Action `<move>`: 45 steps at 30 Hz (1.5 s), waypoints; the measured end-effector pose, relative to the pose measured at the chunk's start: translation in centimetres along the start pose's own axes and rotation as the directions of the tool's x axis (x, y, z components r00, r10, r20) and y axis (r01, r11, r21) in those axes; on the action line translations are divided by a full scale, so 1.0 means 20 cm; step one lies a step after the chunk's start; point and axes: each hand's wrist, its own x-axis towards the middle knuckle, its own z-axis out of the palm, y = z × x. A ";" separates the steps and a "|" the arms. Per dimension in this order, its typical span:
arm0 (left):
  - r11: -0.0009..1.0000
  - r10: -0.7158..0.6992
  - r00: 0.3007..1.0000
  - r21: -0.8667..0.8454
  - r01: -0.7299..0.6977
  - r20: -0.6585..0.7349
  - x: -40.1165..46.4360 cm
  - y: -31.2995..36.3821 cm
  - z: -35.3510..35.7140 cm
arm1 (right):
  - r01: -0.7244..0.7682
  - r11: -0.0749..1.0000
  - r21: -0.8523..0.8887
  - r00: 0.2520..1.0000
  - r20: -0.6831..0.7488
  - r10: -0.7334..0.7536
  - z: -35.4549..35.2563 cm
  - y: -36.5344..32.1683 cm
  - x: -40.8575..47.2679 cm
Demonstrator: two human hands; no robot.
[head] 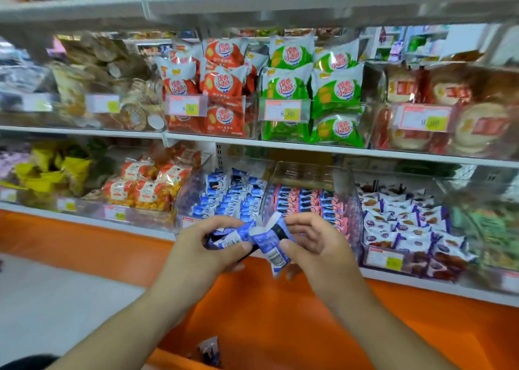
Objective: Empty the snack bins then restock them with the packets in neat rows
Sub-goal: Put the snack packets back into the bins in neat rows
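Note:
My left hand (209,243) grips a bunch of small blue snack packets (233,237) in front of the lowest shelf. My right hand (311,243) pinches one blue-and-white packet (271,247) that hangs from the same bunch. Just behind my hands stands a clear bin (185,201) holding rows of the same blue packets (230,198). To its right a second clear bin (352,198) holds pink packets (306,201) in rows.
Another bin of purple-and-white packets (404,223) stands to the right, orange packets (146,187) to the left. Red (222,88) and green (314,91) bags fill the shelf above. An orange base panel (280,313) runs below, with one loose packet (209,350) lying low by my arms.

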 end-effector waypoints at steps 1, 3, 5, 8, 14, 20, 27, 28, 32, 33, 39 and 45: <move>0.997 -0.028 0.999 -0.066 0.029 0.018 0.00 -0.02 0.01 | -0.020 0.999 0.046 1.000 0.007 0.019 0.00 -0.01 -0.01; 0.992 -0.045 0.998 -0.115 0.051 0.054 -0.01 -0.06 0.02 | -0.059 0.995 0.081 0.998 0.032 0.056 0.01 -0.01 -0.03; 0.992 -0.040 0.996 -0.120 0.049 0.074 -0.02 -0.09 0.02 | -0.074 0.995 0.067 0.997 0.033 0.072 0.01 0.01 -0.06; 0.996 -0.037 0.996 -0.074 0.043 0.080 -0.04 -0.12 0.01 | -0.077 0.996 -0.035 0.997 0.004 0.077 0.00 0.04 -0.07; 0.999 -0.020 0.991 0.036 0.015 0.132 0.00 -0.17 0.04 | -0.123 0.963 -0.240 0.990 0.043 0.137 -0.01 0.09 -0.08; 0.990 -0.017 0.995 0.140 0.003 0.101 0.16 -0.18 0.06 | -0.296 0.920 0.257 0.951 -0.014 0.310 -0.10 0.05 0.06; 0.988 0.032 0.995 0.148 -0.046 0.096 0.28 -0.20 0.11 | -0.296 0.907 0.300 0.944 -0.055 0.327 -0.07 0.12 0.18; 0.985 0.053 0.994 0.160 -0.069 0.099 0.29 -0.21 0.11 | -0.306 0.903 0.302 0.941 -0.047 0.335 -0.06 0.13 0.19; 0.945 0.214 0.960 0.209 -0.250 0.178 0.31 -0.22 0.11 | -0.339 0.886 0.315 0.938 0.039 0.345 0.00 0.12 0.20; 0.933 0.230 0.952 0.231 -0.275 0.202 0.31 -0.23 0.11 | -0.354 0.886 0.299 0.934 0.060 0.353 0.02 0.11 0.19; 0.957 0.217 0.929 0.120 -0.262 0.301 0.28 -0.21 0.07 | -0.364 0.914 0.176 0.931 0.050 0.361 0.06 0.12 0.20; 0.995 0.056 0.989 -0.087 -0.044 0.136 0.25 -0.20 0.02 | -0.349 0.919 0.184 0.932 -0.031 0.361 0.11 0.10 0.16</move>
